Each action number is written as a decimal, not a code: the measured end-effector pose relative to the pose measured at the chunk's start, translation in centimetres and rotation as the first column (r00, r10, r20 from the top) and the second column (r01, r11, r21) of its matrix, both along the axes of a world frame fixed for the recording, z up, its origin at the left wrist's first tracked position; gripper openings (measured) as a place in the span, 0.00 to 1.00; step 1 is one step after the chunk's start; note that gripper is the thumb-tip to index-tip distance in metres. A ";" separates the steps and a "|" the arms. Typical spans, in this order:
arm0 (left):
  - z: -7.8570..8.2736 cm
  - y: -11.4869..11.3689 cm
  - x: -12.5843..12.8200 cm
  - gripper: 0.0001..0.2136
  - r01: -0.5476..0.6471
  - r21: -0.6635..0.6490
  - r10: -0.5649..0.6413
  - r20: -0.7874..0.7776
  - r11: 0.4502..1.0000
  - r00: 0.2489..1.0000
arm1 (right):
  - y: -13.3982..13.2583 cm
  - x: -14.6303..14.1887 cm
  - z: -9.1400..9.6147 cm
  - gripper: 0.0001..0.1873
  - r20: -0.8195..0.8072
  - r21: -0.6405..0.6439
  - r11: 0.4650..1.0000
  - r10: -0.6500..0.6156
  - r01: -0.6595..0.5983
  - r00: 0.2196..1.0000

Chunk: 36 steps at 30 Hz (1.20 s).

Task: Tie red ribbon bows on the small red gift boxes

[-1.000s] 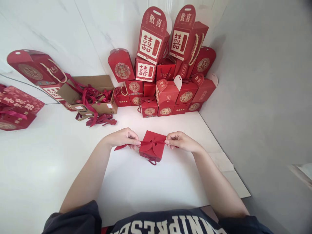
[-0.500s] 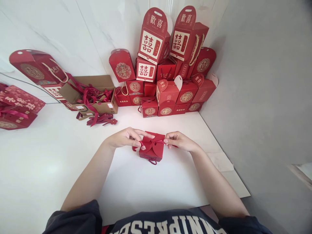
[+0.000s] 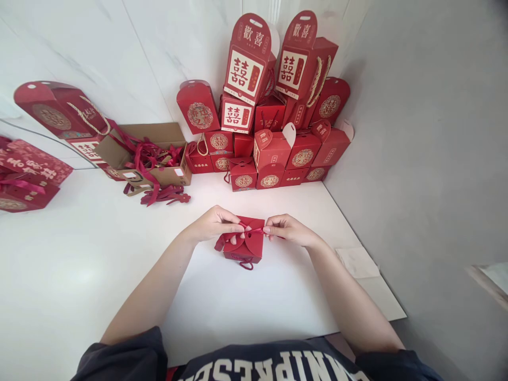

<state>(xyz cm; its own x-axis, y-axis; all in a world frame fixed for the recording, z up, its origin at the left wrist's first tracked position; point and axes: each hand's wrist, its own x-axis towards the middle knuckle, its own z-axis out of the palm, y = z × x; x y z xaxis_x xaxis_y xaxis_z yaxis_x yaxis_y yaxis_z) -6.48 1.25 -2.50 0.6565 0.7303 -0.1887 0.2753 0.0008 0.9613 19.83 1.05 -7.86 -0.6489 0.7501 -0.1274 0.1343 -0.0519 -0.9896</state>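
The small red box (image 3: 248,248) sits flat on the white bench (image 3: 79,275), directly in front of the person, its two rounded lid flaps overlapping on top and a short red cord loop (image 3: 246,265) lying at its front edge. The work in hand looks like tying off the ribbon (image 3: 254,230) across the lid. The left hand (image 3: 214,224) curls over the box's left top edge, its grip closed around the ribbon, though the fingers hide the exact hold. The right hand (image 3: 288,230) pinches the ribbon between thumb and forefinger at the lid's right side, a firm, closed grip. A loose ribbon tail (image 3: 219,243) hangs beside the box's left wall. The next move seems to call for keeping both ends taut while the flaps stay overlapped. Nothing stands between the hands. Behind them, loose ribbon pieces (image 3: 164,198) lie by a cardboard carton (image 3: 170,132) full of red ribbon, and a stack of red gift boxes (image 3: 272,151) rises against the wall, with a tall bag (image 3: 244,71) on top.
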 end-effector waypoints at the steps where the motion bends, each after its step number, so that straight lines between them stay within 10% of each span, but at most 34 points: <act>1: -0.1 0.0 0.1 0.12 -0.004 0.001 0.004 -0.006 1.000 1.000 | 0.0 0.1 0.1 0.20 -0.005 -0.002 1.000 0.003 -0.003 1.000; 14: 0.2 -0.4 0.7 0.10 -0.031 -0.017 0.030 -0.057 0.999 0.998 | -1.9 -1.3 2.3 0.14 -0.070 0.375 0.926 -0.026 0.051 0.997; 29: 0.9 -1.1 1.5 0.12 0.009 0.111 0.007 -0.143 0.994 0.990 | -3.0 -3.0 2.5 0.13 0.155 0.727 0.687 -0.146 -0.013 0.977; 36: 0.9 -1.4 1.7 0.12 -0.026 0.129 0.048 -0.171 0.991 0.984 | -2.8 -3.4 2.4 0.07 -0.014 0.613 0.742 -0.334 0.272 0.942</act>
